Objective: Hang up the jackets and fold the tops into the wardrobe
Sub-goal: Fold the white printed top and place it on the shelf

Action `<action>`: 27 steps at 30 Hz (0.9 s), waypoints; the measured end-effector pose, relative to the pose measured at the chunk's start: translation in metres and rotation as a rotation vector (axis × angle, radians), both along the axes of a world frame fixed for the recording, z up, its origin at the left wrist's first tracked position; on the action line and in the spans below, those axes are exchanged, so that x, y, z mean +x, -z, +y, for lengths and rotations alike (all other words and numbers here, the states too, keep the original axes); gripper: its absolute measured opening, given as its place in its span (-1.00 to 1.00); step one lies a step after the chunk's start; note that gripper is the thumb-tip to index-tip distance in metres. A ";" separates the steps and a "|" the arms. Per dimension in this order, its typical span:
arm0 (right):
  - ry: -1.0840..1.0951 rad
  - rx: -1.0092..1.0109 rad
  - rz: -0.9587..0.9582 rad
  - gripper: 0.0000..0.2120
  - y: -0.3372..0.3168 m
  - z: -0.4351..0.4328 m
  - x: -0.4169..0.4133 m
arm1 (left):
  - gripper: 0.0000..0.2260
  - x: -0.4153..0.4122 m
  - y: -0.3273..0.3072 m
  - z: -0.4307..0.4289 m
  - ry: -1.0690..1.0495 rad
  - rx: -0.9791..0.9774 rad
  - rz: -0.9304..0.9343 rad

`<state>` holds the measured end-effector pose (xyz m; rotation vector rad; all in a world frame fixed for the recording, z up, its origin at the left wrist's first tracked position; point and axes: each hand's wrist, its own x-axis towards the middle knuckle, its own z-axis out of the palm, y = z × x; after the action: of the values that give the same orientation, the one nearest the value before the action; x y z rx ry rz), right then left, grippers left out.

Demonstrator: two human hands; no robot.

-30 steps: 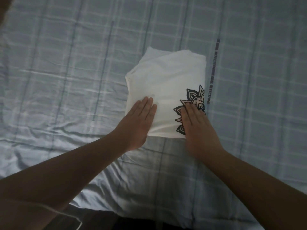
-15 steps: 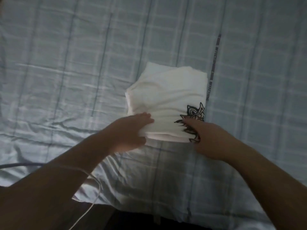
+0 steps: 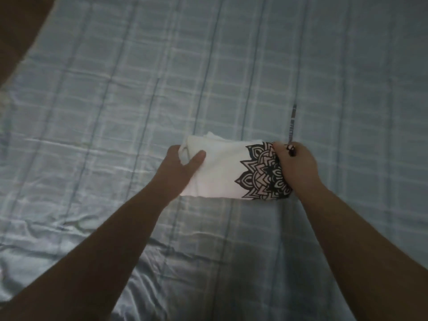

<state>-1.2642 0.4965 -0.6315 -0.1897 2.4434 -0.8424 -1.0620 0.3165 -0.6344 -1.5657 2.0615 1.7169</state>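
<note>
A white top [image 3: 222,170] with a black mandala print lies folded into a compact rectangle on the bed, near the middle of the view. My left hand [image 3: 180,167] grips its left end, thumb lying on top and fingers wrapped around the edge. At the right end my right hand [image 3: 295,167] grips the printed part, fingers curled over the far edge. Part of the print is hidden under that hand.
A light blue checked bedsheet [image 3: 115,100] covers the whole bed, wrinkled near the front. A dark printed stripe [image 3: 291,121] runs away from the top's right corner. A dark brown surface [image 3: 14,31] shows at the top left corner.
The near half of the top has been folded over away from me, making it half as deep. Both hands went from pressing flat to gripping its two ends.
</note>
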 end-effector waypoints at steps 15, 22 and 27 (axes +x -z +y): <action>-0.042 -0.090 0.425 -0.68 -0.016 0.009 0.023 | -0.63 -0.011 -0.003 0.028 -0.146 -0.666 0.051; -0.850 -0.099 0.727 -0.60 -0.008 0.025 0.079 | -0.57 0.010 0.018 0.057 0.699 -1.079 0.145; -0.904 0.233 0.754 -0.44 0.021 0.019 0.066 | -0.52 0.002 0.026 0.064 0.766 -1.163 0.087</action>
<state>-1.1983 0.5157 -0.6527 -1.6067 2.5982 -0.0551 -1.0597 0.3808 -0.6599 -0.4644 3.2739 0.2737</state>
